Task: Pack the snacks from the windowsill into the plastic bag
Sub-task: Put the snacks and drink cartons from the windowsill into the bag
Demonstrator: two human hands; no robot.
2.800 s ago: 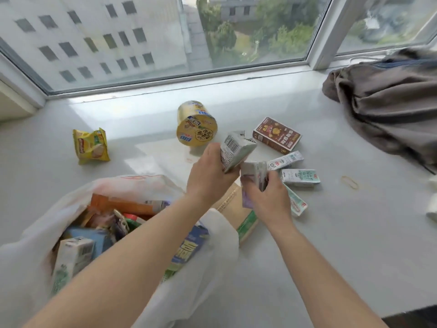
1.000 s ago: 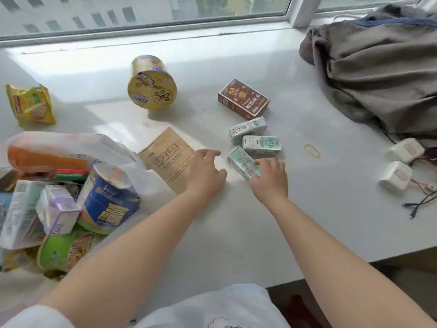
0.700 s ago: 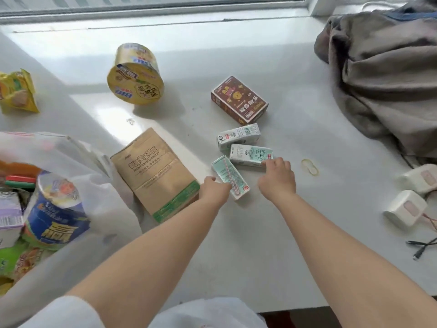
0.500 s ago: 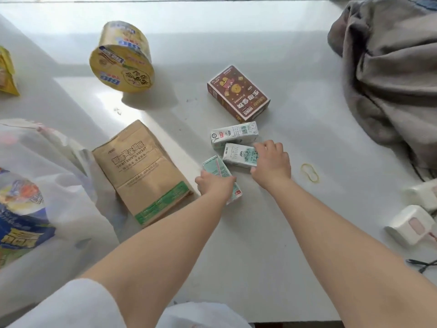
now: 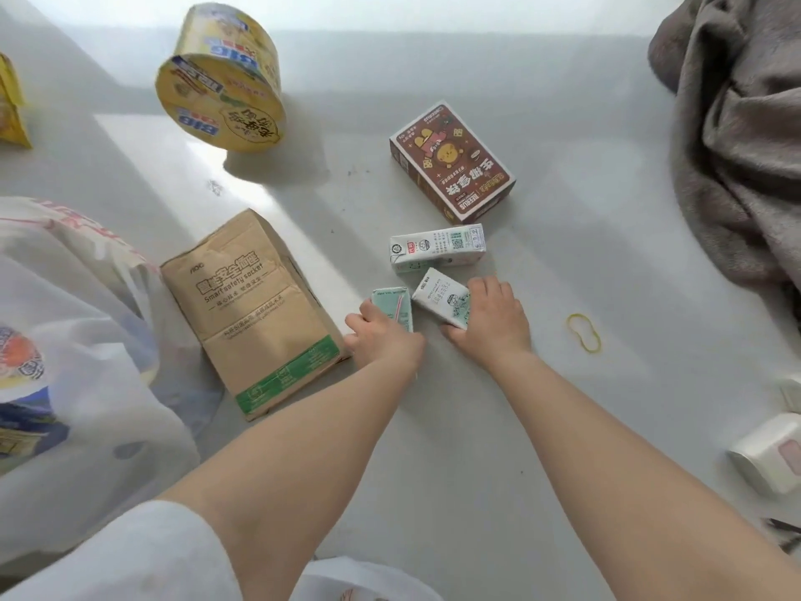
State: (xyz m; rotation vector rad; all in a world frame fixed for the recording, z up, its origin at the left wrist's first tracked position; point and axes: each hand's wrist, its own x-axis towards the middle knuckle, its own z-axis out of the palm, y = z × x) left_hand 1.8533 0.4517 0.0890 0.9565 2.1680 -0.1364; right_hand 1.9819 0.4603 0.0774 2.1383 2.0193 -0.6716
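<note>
Left hand (image 5: 381, 336) grips mint-green small carton (image 5: 392, 306), right hand (image 5: 487, 323) grips white printed carton (image 5: 440, 299); shallow end-grips may let cartons slip mid-counter.

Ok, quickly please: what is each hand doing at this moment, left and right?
Left hand: fingers curled on the mint-green drink carton lying on the sill.
Right hand: grips the white drink carton, also on the sill.

yellow noodle cup (image 5: 221, 80) with blue lettering; brown box (image 5: 453, 162) with a yellow cartoon; white carton (image 5: 437, 249) with green print; tan paper bag (image 5: 251, 310) with a green band; yellow rubber band (image 5: 584, 332); grey cloth (image 5: 737, 136).
</note>
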